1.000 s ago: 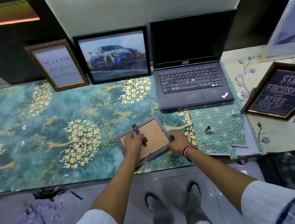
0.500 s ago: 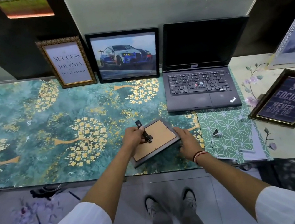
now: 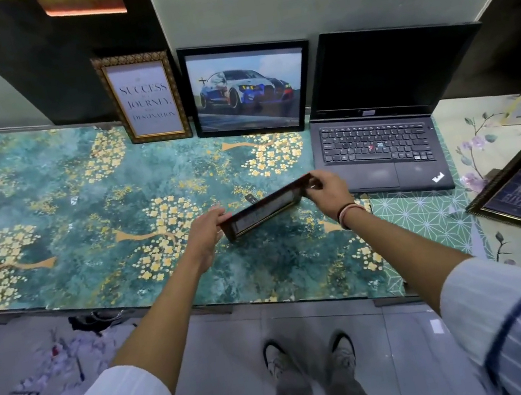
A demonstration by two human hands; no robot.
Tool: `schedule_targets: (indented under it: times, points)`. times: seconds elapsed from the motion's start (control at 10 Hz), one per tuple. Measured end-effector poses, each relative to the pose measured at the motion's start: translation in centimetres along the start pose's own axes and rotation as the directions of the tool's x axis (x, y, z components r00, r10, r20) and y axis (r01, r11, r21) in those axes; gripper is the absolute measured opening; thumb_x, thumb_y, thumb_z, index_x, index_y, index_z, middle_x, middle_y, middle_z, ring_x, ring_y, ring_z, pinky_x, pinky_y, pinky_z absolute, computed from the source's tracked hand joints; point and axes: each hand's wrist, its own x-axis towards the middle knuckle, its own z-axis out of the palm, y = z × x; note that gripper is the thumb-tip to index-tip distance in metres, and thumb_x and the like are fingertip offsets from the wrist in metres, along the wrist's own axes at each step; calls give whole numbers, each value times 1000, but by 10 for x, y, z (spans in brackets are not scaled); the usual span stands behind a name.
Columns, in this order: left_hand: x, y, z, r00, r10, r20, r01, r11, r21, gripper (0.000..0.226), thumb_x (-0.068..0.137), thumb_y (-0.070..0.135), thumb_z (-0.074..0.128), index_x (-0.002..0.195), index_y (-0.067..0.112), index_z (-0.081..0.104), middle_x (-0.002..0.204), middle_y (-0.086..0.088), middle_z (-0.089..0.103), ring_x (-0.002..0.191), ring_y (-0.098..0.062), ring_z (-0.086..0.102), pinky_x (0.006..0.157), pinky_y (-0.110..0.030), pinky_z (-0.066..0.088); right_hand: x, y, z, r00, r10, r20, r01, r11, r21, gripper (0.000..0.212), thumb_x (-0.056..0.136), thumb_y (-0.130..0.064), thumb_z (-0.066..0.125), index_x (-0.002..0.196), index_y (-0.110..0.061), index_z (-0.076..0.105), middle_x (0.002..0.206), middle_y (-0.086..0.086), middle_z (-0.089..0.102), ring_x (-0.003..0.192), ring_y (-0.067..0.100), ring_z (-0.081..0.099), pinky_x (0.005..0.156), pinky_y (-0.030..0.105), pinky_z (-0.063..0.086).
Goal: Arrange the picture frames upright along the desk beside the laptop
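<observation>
Both hands grip a small frame by its ends, left hand and right hand, tilted above the desk near the laptop; its stand should be opened fully before it is set down.

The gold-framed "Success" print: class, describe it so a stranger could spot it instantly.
Find the open black laptop at the back of the desk. Left of it stands a black-framed car picture; the next frame left is the ornate gold-framed "Success" print, the only upright one with words.
</observation>
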Motion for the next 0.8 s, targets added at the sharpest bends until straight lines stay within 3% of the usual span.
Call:
schedule_targets:
  times: [0.1, 0.3, 0.4, 0.5, 0.6, 0.7, 0.8]
  points:
    - [-12, -19, -5, 999, 44, -28, -45, 998, -33, 60, 106, 55, 34, 127, 11, 68, 129, -10, 70, 125, -22, 61, 112, -41, 42, 13, -10, 12, 1000, 24, -8, -25, 1000, -6, 20, 92, -34, 64, 103, -17, 67, 85, 0, 64, 73, 13, 57, 53, 17, 38]
    - [-34, -31, 15, 996, 82, -28, -83, 996, -34, 60, 104, 59, 30, 145, 23, 56, 149, 5, 55, 139, -15, 47, 117, -41, 36, 15, -17, 34, 989, 145, -1, -145, 988, 47, 36, 103, -31, 44, 133, -14, 52, 112, 8, 60, 97, 24, 56, 83, 32, 45]
    - [-35, -31, 19, 995, 68, -74, -70, 997, -24, 58, 108, 44, 36, 157, 14, 38, 151, 10, 43, 142, -10, 38, 121, -36, 30, 12, -17, 39, 984, 178, -10, -177, 982, 61, 38, 103, -29, 43, 137, -16, 49, 124, 13, 63, 110, 32, 59, 88, 36, 47]
    - [-29, -36, 17, 993, 81, -83, -82, 997, -7, 54, 109, 39, 39, 156, 11, 40, 151, 2, 50, 139, -17, 45, 118, -34, 34, 11, -16, 39, 985, 174, 5, -174, 984, 21, 39, 104, -28, 40, 140, -12, 46, 123, 18, 63, 112, 35, 58, 86, 35, 44]
    - [-32, -36, 18, 987, 142, -76, -142, 990, 7, 44, 111, 33, 37, 146, 11, 52, 131, 4, 60, 120, -12, 55, 111, -31, 41, 6, -19, 35, 984, 178, 22, -178, 984, -3, 41, 105, -29, 40, 141, -12, 44, 119, 18, 63, 107, 33, 59, 84, 34, 44]
    - [-27, -39, 16, 986, 150, -67, -150, 989, -8, 44, 111, 31, 38, 147, 9, 50, 129, 4, 58, 117, -10, 55, 102, -26, 39, 7, -12, 36, 980, 195, 46, -195, 981, -1, 46, 103, -33, 41, 145, -14, 41, 108, 8, 57, 99, 25, 54, 86, 33, 43]
    - [-22, -49, 11, 991, 107, -76, -110, 994, -30, 57, 108, 36, 45, 158, 11, 34, 154, -6, 47, 142, -23, 44, 108, -33, 39, 0, 0, 39, 967, 244, 68, -243, 970, -18, 52, 101, -38, 43, 147, -13, 39, 113, 6, 57, 109, 27, 56, 91, 37, 44]
